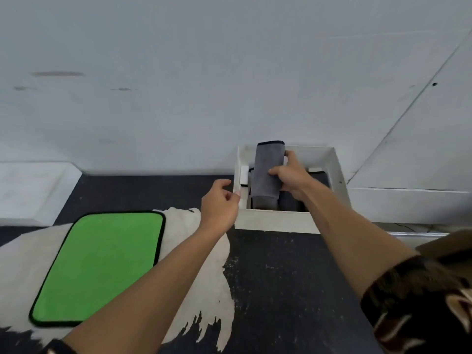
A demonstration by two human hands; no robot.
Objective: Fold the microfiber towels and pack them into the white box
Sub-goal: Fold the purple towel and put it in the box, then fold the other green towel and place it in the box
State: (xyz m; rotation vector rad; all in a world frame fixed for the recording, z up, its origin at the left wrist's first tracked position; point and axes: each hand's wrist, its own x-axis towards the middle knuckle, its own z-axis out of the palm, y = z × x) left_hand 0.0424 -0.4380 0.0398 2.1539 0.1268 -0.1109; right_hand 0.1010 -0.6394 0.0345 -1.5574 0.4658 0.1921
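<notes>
A white box (pixel 278 220) stands open against the wall at the far side of the dark surface. My right hand (pixel 291 176) grips a folded grey microfiber towel (pixel 268 164) that stands upright in the box, its top above the rim. More dark towels lie inside the box, mostly hidden. My left hand (pixel 221 203) is beside the box's left wall, its fingers curled and touching the wall's edge. A green towel with a black border (pixel 102 267) lies flat and unfolded at the left.
The green towel lies on a cream cloth with a ragged edge (pixel 204 290), spread over the dark speckled surface (pixel 293 290). A white wall rises directly behind the box. White ledges sit at the far left (pixel 30 190) and the right (pixel 408 205).
</notes>
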